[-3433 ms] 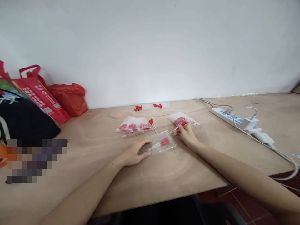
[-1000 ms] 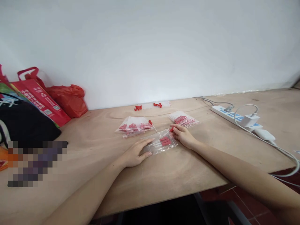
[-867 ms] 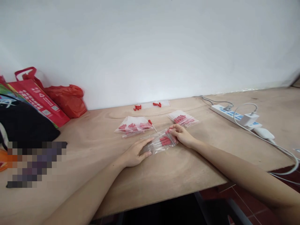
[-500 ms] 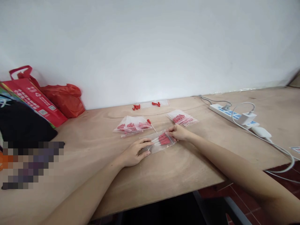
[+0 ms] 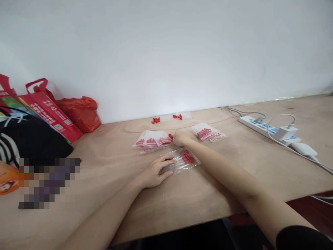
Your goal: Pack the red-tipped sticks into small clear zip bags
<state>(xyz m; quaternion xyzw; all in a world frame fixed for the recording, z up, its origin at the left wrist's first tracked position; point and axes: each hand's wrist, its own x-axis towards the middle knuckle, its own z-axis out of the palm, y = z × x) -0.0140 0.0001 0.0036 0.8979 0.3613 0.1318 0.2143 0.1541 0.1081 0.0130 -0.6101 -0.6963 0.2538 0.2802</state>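
Right hand (image 5: 180, 137) touches red-capped dropper (image 5: 170, 136) (left of fingers).

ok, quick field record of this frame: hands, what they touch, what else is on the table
left hand: palm down on the clear zip bag, which holds red-tipped pieces
right hand: reaching over that bag to a loose red-tipped piece beside the pile of filled bags; grip unclear
second pile of bags: right of the right hand, untouched
far edge: loose red pieces
right side: power strip
left side: red bags
surface: plywood table
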